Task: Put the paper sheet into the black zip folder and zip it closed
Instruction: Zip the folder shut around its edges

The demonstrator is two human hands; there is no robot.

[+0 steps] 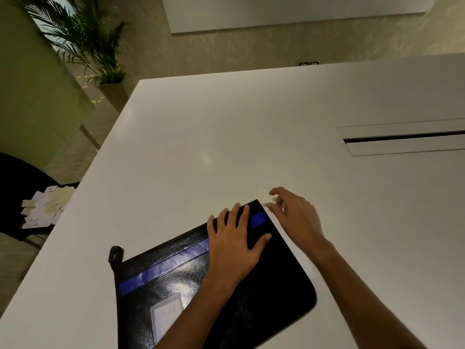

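Black zip folder (264, 285) lies flat on white table (201, 134), blue stripe (163, 268) running under the left hand. Left hand (232, 244) presses palm-down on the folder's far end, fingers spread flat, gripping nothing. Right hand (293, 214) sits just beside the folder's far corner, thumb and forefinger pinched on what looks like the small metal zipper pull (264, 204), other fingers loosely curled. Paper sheet not visible. Clear card pocket (166, 316) on the folder face, near the left forearm. Black loop tab (115, 253) at the corner well left of both hands.
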